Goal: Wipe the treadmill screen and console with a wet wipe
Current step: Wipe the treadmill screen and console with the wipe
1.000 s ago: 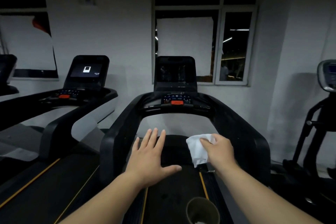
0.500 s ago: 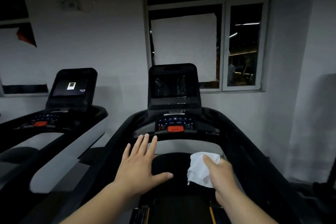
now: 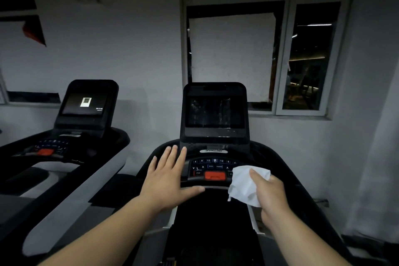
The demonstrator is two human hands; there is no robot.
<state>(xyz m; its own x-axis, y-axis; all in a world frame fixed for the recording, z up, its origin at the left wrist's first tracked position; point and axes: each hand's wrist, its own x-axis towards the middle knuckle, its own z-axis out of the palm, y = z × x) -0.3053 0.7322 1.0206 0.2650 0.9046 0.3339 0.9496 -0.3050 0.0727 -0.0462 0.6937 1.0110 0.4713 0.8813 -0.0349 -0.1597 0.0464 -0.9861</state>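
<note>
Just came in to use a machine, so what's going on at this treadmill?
A person is about to clean it. Their right hand holds a crumpled white wipe just in front of the console, near its red stop button. Their left hand is spread flat over the console's left side. The dark, streaky screen above is not being touched. The treadmill to the left has its screen lit.

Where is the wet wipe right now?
Head view, lower right: the wet wipe is pinched in the right hand, just right of the console's red button.
</note>
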